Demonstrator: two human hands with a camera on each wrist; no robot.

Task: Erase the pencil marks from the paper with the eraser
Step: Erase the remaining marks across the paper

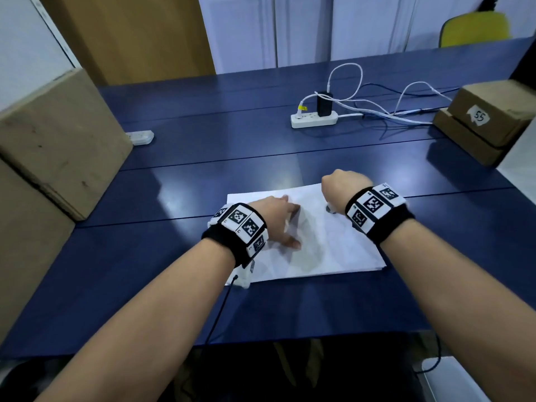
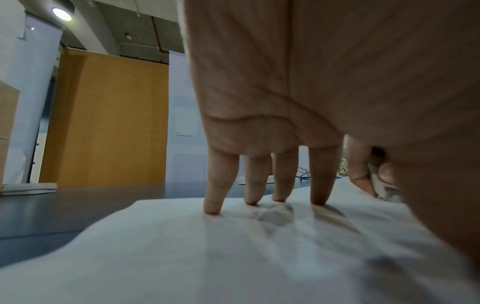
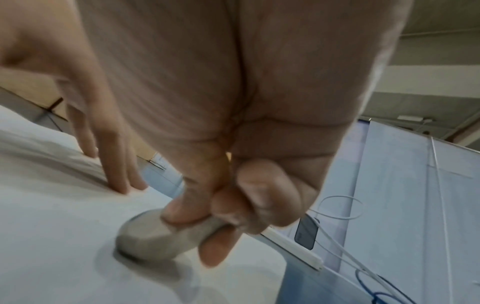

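Observation:
A white sheet of paper (image 1: 327,250) lies on the blue table (image 1: 203,140) in front of me. My left hand (image 1: 275,219) rests on its left part with straight, spread fingertips (image 2: 213,205) pressing the paper (image 2: 207,257) down. My right hand (image 1: 342,187) is curled over the paper's far right part. In the right wrist view its thumb and fingers (image 3: 233,207) pinch a grey, worn eraser (image 3: 155,238), whose rounded end touches the paper (image 3: 52,226). In the head view only a grey tip of the eraser (image 1: 330,209) shows under the wrist. Pencil marks are too faint to make out.
A white power strip (image 1: 313,118) with a black charger and white cables lies at the far middle. Cardboard boxes stand at the left (image 1: 55,140) and far right (image 1: 487,117). A small white case (image 1: 140,137) lies beside the left box. A yellow chair (image 1: 475,29) stands beyond the table.

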